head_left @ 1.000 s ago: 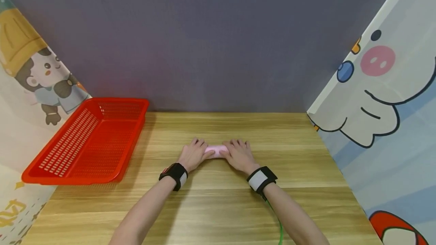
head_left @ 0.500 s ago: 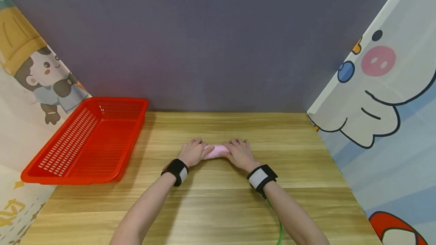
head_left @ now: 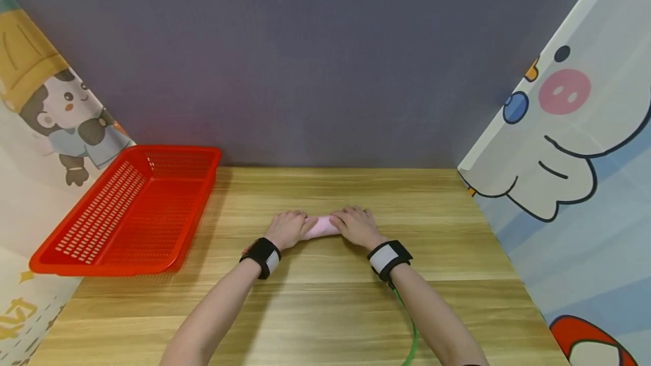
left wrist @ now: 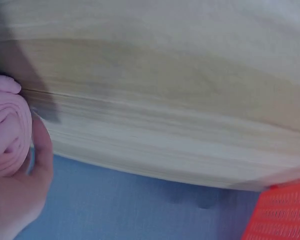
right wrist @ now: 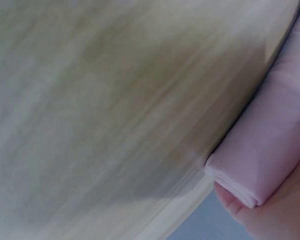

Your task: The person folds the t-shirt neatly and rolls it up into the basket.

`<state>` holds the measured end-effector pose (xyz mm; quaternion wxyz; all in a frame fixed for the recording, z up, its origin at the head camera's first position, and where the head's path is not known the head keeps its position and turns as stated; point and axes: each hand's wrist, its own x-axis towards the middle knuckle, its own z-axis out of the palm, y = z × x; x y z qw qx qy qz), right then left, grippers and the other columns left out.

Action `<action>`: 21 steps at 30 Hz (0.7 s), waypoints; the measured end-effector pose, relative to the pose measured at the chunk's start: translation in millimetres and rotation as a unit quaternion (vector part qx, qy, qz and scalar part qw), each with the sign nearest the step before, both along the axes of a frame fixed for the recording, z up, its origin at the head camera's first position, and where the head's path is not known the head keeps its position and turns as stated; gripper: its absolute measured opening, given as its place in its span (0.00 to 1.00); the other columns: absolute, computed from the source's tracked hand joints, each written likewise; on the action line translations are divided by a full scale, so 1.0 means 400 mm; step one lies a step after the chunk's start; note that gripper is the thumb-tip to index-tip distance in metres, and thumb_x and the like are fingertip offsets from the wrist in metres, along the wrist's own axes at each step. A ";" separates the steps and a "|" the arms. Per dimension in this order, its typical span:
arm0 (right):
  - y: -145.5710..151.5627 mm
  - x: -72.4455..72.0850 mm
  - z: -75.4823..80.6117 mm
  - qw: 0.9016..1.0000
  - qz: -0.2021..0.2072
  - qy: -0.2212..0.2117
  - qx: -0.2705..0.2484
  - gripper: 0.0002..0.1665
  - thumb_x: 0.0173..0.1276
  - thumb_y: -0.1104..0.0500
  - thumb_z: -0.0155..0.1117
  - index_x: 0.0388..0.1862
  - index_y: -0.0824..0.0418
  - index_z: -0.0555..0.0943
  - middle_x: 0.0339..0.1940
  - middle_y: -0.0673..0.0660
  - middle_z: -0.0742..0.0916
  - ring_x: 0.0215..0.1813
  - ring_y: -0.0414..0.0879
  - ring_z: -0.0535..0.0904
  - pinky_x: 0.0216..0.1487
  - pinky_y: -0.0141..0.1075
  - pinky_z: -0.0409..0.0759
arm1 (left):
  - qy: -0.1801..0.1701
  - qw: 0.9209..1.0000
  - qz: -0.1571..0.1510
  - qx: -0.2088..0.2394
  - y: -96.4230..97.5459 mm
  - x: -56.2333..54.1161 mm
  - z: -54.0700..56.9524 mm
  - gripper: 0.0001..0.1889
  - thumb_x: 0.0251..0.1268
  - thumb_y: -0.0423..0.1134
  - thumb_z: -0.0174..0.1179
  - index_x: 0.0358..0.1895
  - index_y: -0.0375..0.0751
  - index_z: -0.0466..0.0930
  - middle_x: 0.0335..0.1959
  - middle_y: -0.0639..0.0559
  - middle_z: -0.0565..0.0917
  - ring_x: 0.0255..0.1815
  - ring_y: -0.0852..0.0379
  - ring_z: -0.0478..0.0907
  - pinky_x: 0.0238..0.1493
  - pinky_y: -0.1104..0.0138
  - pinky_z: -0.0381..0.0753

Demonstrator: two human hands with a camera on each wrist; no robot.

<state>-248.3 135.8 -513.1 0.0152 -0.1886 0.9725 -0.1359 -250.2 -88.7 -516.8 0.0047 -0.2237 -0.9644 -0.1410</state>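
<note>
A pink rolled-up towel (head_left: 322, 228) lies across the middle of the table, between the two hands. My left hand (head_left: 287, 230) grips its left end, thumb along the near side. The right hand (head_left: 357, 227) holds the other end, with its thumb on top of the roll. In the left wrist view the towel (left wrist: 9, 131) shows its spiral of layers end-on, and fingers (left wrist: 42, 145) curve around it. The right wrist view has the towel (right wrist: 267, 132) side-on, its layered end beside the right hand (right wrist: 277, 212).
A red plastic basket (head_left: 195, 222) with perforated sides stands at the table's left. The wooden table (head_left: 325, 304) meets a dark grey panel (head_left: 325, 72) at the back. Cartoon-printed sheets flank both sides. A green cable (head_left: 413, 335) runs from the right wrist strap (head_left: 389, 260).
Both hands have stayed at the towel's ends. The roll bent slightly and now slants, its left end a little nearer. The left hand shifted slightly, and the right thumb moved up onto the roll.
</note>
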 end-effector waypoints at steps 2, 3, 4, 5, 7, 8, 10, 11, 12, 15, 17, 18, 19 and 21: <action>0.002 -0.003 -0.003 1.000 -0.003 -0.008 -0.005 0.25 0.81 0.41 0.44 0.64 0.47 0.81 0.60 0.58 0.82 0.67 0.62 0.73 0.63 0.64 0.69 | -0.010 1.000 -0.001 0.014 -0.001 0.001 0.001 0.27 0.79 0.58 0.44 0.31 0.42 0.80 0.29 0.47 0.84 0.29 0.51 0.81 0.30 0.59 0.79; 0.004 -0.004 -0.004 1.000 -0.007 -0.010 -0.011 0.24 0.81 0.41 0.45 0.64 0.46 0.81 0.61 0.58 0.81 0.67 0.63 0.72 0.64 0.64 0.67 | -0.022 1.000 -0.001 0.023 -0.001 0.002 0.004 0.27 0.79 0.59 0.46 0.28 0.42 0.78 0.25 0.49 0.81 0.25 0.53 0.78 0.27 0.61 0.76; 0.005 -0.004 -0.005 1.000 -0.014 -0.010 -0.015 0.24 0.81 0.40 0.45 0.64 0.45 0.81 0.62 0.59 0.80 0.68 0.63 0.70 0.65 0.65 0.66 | -0.037 0.999 0.000 0.034 -0.002 0.004 0.007 0.27 0.78 0.59 0.47 0.25 0.43 0.76 0.22 0.50 0.77 0.23 0.54 0.75 0.25 0.62 0.73; 0.006 -0.004 -0.005 0.999 -0.025 -0.012 -0.019 0.25 0.80 0.39 0.45 0.65 0.45 0.80 0.64 0.60 0.78 0.69 0.64 0.68 0.66 0.66 0.64 | -0.053 0.998 0.000 0.042 -0.002 0.005 0.012 0.27 0.78 0.59 0.48 0.22 0.44 0.74 0.19 0.51 0.74 0.21 0.55 0.72 0.25 0.63 0.71; 0.009 -0.003 -0.003 0.998 -0.062 -0.011 -0.026 0.28 0.78 0.35 0.47 0.66 0.45 0.79 0.67 0.62 0.74 0.70 0.65 0.63 0.66 0.66 0.61 | -0.090 0.994 0.002 0.059 -0.002 0.006 0.019 0.29 0.77 0.60 0.48 0.18 0.45 0.70 0.17 0.54 0.69 0.18 0.58 0.68 0.24 0.66 0.67; 0.010 -0.002 0.000 0.996 -0.084 -0.014 -0.033 0.31 0.76 0.33 0.49 0.67 0.47 0.78 0.68 0.64 0.73 0.69 0.66 0.62 0.66 0.65 0.61 | -0.110 0.992 0.003 0.070 -0.002 0.007 0.023 0.30 0.77 0.60 0.48 0.16 0.46 0.68 0.15 0.55 0.67 0.17 0.58 0.66 0.23 0.67 0.66; 0.010 -0.001 0.005 0.990 -0.129 -0.022 -0.050 0.39 0.71 0.29 0.53 0.70 0.51 0.75 0.68 0.67 0.69 0.68 0.68 0.61 0.64 0.63 0.62 | -0.146 0.986 0.006 0.082 -0.002 0.008 0.029 0.31 0.77 0.60 0.47 0.14 0.47 0.66 0.13 0.56 0.64 0.14 0.60 0.62 0.21 0.68 0.64; 0.010 0.001 0.009 0.986 -0.151 -0.030 -0.061 0.43 0.69 0.28 0.55 0.72 0.53 0.73 0.69 0.69 0.68 0.68 0.68 0.60 0.63 0.63 0.63 | -0.163 0.983 0.008 0.087 -0.003 0.009 0.032 0.32 0.77 0.61 0.47 0.13 0.48 0.64 0.11 0.57 0.63 0.13 0.60 0.61 0.19 0.69 0.62; 0.010 0.002 0.011 0.982 -0.171 -0.039 -0.075 0.48 0.66 0.27 0.57 0.74 0.56 0.70 0.70 0.71 0.66 0.68 0.69 0.59 0.63 0.63 0.63 | -0.177 0.980 0.012 0.094 -0.004 0.009 0.034 0.32 0.76 0.61 0.48 0.12 0.48 0.64 0.10 0.58 0.63 0.12 0.61 0.60 0.18 0.70 0.61; 0.008 0.007 0.015 0.966 -0.208 -0.081 -0.132 0.59 0.63 0.26 0.60 0.79 0.64 0.59 0.75 0.79 0.58 0.74 0.76 0.55 0.70 0.65 0.62 | -0.211 0.969 0.023 0.124 -0.005 0.015 0.040 0.32 0.75 0.62 0.50 0.11 0.49 0.63 0.06 0.59 0.64 0.08 0.64 0.60 0.13 0.72 0.60; 0.006 0.009 0.013 0.952 -0.226 -0.109 -0.174 0.64 0.63 0.28 0.62 0.81 0.68 0.50 0.76 0.83 0.54 0.77 0.78 0.51 0.73 0.67 0.59 | -0.224 0.964 0.030 0.143 -0.005 0.019 0.039 0.33 0.74 0.62 0.51 0.10 0.49 0.63 0.05 0.59 0.65 0.06 0.64 0.61 0.11 0.72 0.61; 0.005 0.009 0.012 0.946 -0.232 -0.119 -0.193 0.66 0.64 0.30 0.63 0.81 0.70 0.47 0.76 0.84 0.52 0.78 0.79 0.50 0.74 0.67 0.58 | -0.225 0.962 0.033 0.151 -0.004 0.022 0.038 0.32 0.74 0.62 0.51 0.10 0.49 0.63 0.05 0.59 0.65 0.05 0.65 0.62 0.10 0.73 0.61; 0.003 0.010 0.012 0.940 -0.235 -0.128 -0.212 0.67 0.65 0.32 0.64 0.81 0.72 0.43 0.76 0.85 0.52 0.78 0.79 0.50 0.75 0.67 0.58 | -0.226 0.960 0.035 0.159 -0.003 0.024 0.036 0.32 0.74 0.62 0.51 0.10 0.49 0.63 0.05 0.59 0.65 0.05 0.65 0.63 0.10 0.73 0.61; -0.001 0.009 0.014 0.927 -0.241 -0.136 -0.252 0.68 0.64 0.36 0.67 0.80 0.73 0.39 0.76 0.85 0.53 0.78 0.78 0.52 0.75 0.66 0.59 | -0.227 0.958 0.040 0.169 -0.002 0.030 0.033 0.32 0.74 0.62 0.51 0.10 0.49 0.63 0.05 0.59 0.66 0.05 0.65 0.63 0.10 0.73 0.61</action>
